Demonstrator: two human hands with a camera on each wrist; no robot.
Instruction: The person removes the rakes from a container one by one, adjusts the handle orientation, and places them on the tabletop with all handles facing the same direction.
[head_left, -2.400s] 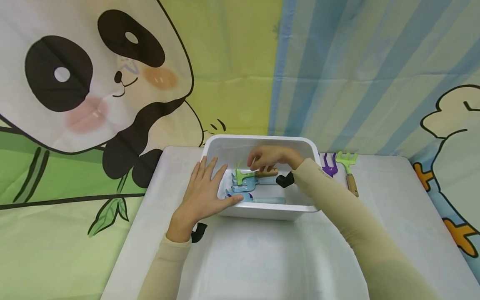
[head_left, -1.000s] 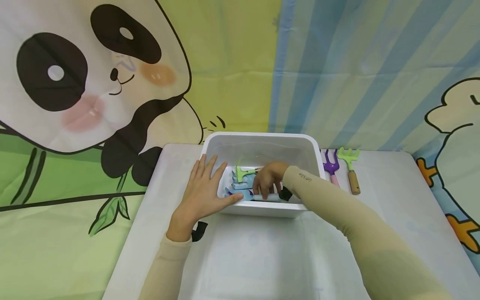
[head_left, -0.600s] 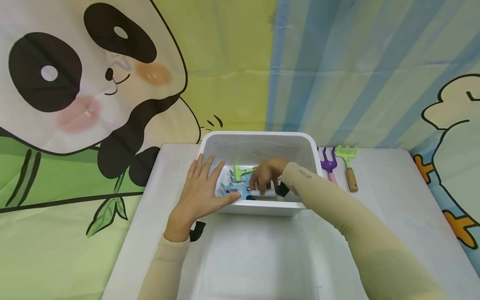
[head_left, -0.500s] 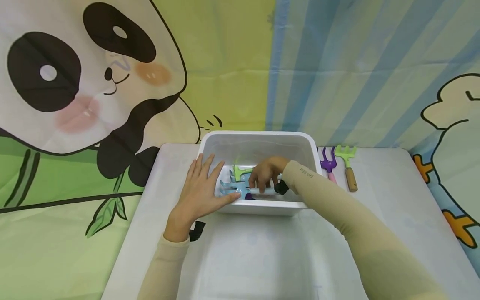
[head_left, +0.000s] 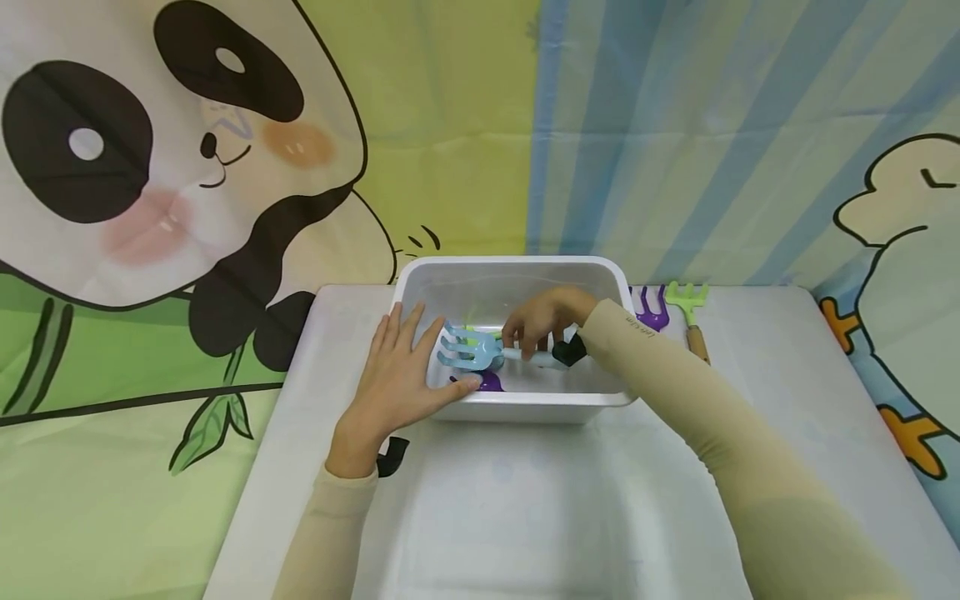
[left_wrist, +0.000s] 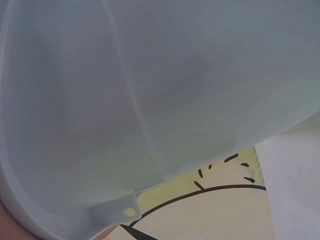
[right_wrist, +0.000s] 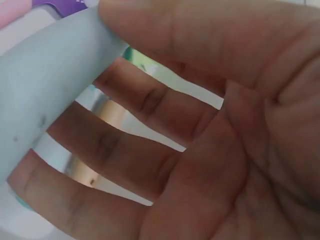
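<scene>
My right hand [head_left: 546, 318] is inside the white plastic bin [head_left: 513, 398], gripping the handle of a light blue garden hand fork [head_left: 474, 350]. The fork's tines point left. In the right wrist view, thumb and fingertips pinch the pale blue handle [right_wrist: 45, 75]. Beneath the fork, a purple tool head [head_left: 491, 382] shows near the bin's front wall. A green rake [head_left: 493, 334] is mostly hidden behind the blue fork and hand. My left hand [head_left: 393, 367] rests with spread, straight fingers on the bin's left rim, thumb over the front rim. The left wrist view shows the bin's outer wall [left_wrist: 125, 100].
On the table [head_left: 517, 500] right of the bin lie a purple fork [head_left: 654, 315] and a green fork [head_left: 687, 300] with a wooden handle, partly covered by the right sleeve. A curtain [head_left: 465, 125] with printed animals hangs right behind the bin.
My right hand has gone from above the green rake to the front blue fork, gripped its handle and raised it back over the other tools, uncovering the purple head. The left hand stays.
</scene>
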